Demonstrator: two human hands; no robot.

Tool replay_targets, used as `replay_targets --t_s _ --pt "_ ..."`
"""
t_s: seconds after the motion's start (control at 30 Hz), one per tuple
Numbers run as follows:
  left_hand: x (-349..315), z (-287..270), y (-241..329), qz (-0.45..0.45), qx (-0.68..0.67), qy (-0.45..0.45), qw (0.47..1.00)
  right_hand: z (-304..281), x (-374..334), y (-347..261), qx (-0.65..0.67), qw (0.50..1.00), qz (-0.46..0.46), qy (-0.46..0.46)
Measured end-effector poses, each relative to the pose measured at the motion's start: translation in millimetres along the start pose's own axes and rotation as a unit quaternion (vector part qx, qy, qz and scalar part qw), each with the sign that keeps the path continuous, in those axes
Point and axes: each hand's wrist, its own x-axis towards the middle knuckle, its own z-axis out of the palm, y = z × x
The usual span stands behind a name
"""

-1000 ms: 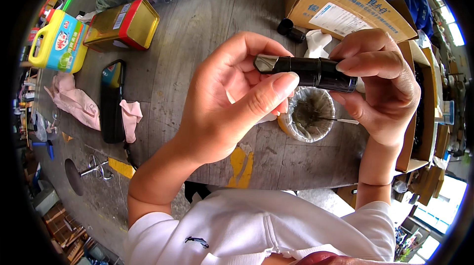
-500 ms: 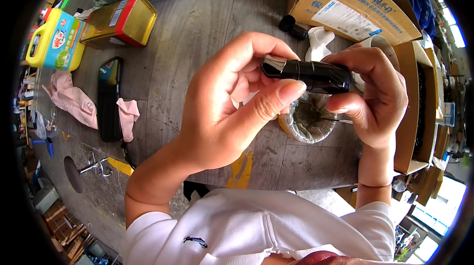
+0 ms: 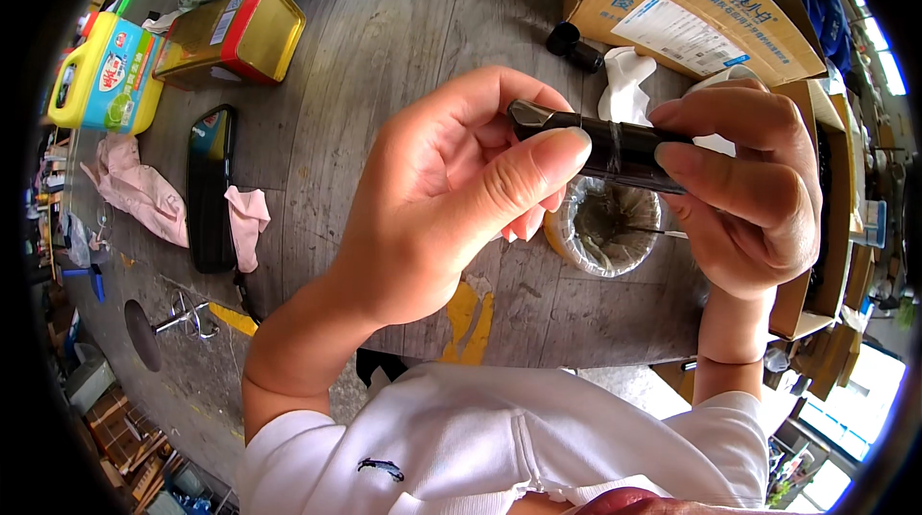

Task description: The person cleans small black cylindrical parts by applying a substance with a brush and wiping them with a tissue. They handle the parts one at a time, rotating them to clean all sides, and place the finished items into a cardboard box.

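Observation:
A glossy black cylinder [image 3: 622,147] with a bevelled, shiny left end lies level between my two hands over the table. My left hand [image 3: 451,198] is closed on its left part, thumb along the near side and fingers behind. At the other end, my right hand [image 3: 749,184] pinches it between thumb and fingers, which hide that tip. Below the cylinder stands a round tub [image 3: 600,261] with a clear plastic lining and dark contents. A thin stick [image 3: 663,232] rests in the tub, pointing toward my right hand. What the cylinder belongs to cannot be told.
Behind my hands are black cylindrical pieces [image 3: 574,47], a crumpled white tissue [image 3: 626,83] and a cardboard box [image 3: 691,11]. Another open box [image 3: 792,299] stands at the right. To the left lie a phone [image 3: 209,198], pink cloth [image 3: 144,189], a yellow jug [image 3: 110,73] and a metal can [image 3: 230,40].
My right hand has changed its hold: it has rolled over, and its thumb and fingers now cover the cylinder's right end. My left hand keeps its grip nearly in place.

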Motion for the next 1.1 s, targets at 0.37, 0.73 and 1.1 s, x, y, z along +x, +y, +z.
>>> replay_targets --t_s 0.37,0.73,1.1 --pt "2.6 -1.1 -3.3 0.057 0.029 -0.011 0.998 2.2 -6.2 -7.6 0.004 0.993 0.120 0.012" --pt "1.2 5.8 -3.4 0.145 0.135 0.019 0.980 7.9 -7.6 -7.8 0.063 0.974 0.215 -0.019" --pt "4.3 0.2 -2.5 0.132 0.049 0.029 0.990 3.5 -10.8 1.0 0.023 0.994 0.097 -0.035"
